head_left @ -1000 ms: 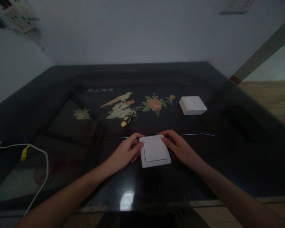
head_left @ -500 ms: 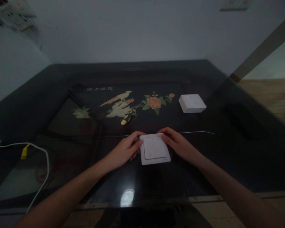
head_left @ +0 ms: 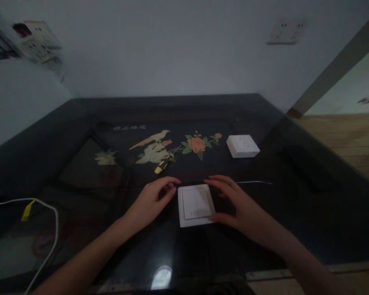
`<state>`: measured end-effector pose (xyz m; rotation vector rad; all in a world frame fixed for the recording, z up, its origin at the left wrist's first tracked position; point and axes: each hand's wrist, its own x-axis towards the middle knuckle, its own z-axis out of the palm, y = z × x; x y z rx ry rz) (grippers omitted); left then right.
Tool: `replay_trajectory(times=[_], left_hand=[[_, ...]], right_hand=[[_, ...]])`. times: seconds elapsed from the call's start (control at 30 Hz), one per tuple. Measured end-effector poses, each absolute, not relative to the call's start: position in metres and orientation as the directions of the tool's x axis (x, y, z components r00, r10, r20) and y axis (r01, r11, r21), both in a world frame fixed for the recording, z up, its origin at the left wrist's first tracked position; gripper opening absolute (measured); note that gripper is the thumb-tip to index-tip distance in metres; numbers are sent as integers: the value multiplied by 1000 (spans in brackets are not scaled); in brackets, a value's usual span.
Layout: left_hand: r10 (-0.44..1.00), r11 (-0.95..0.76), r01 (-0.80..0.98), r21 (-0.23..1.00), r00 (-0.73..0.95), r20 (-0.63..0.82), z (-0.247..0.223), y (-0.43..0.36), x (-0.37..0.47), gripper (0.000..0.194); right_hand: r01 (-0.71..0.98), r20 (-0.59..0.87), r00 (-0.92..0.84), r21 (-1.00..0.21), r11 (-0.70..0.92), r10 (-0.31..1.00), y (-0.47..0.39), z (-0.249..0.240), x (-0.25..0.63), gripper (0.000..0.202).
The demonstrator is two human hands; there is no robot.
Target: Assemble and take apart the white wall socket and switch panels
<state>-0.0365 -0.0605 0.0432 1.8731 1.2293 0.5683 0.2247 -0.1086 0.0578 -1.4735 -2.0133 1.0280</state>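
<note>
A white two-rocker wall switch panel [head_left: 195, 205] lies flat on the dark glass table top [head_left: 295, 205], near the front edge. My left hand [head_left: 152, 201] rests just left of it, fingers spread, with a small gap to the panel. On the panel's other side is my right hand [head_left: 238, 207], fingers stretched out past the far corner. Its thumb touches the near right edge. Neither hand grips the panel.
A white socket box [head_left: 242, 146] sits at the back right. A yellow-and-black screwdriver [head_left: 162, 164] lies beyond my left hand on the bird and flower inlay. A white cable with a yellow tag [head_left: 51, 217] loops at the left. A wall outlet [head_left: 285, 31] is above.
Both hands have let go of the switch panel's sides and opened. The view has tilted, so the panel and hands sit lower in the picture.
</note>
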Motion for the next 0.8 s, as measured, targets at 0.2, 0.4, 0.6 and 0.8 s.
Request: replay_trajectory(times=[0.2, 0.4, 0.6, 0.8], left_hand=[[855, -1, 507, 862, 447, -262, 36, -63, -34, 35], [835, -31, 468, 883, 498, -235, 34, -72, -19, 37], [816, -411, 559, 720, 578, 17, 34, -60, -12, 45], [868, -489, 839, 239, 441, 228, 37, 3, -32, 35]], right_hand=[[812, -184, -348, -549, 198, 919, -113, 44, 196, 98], [814, -199, -351, -549, 192, 915, -107, 43, 211, 92], [721, -185, -386, -672, 170, 904, -94, 43, 269, 91], [707, -98, -386, -669, 227, 917, -77, 35, 324, 89]])
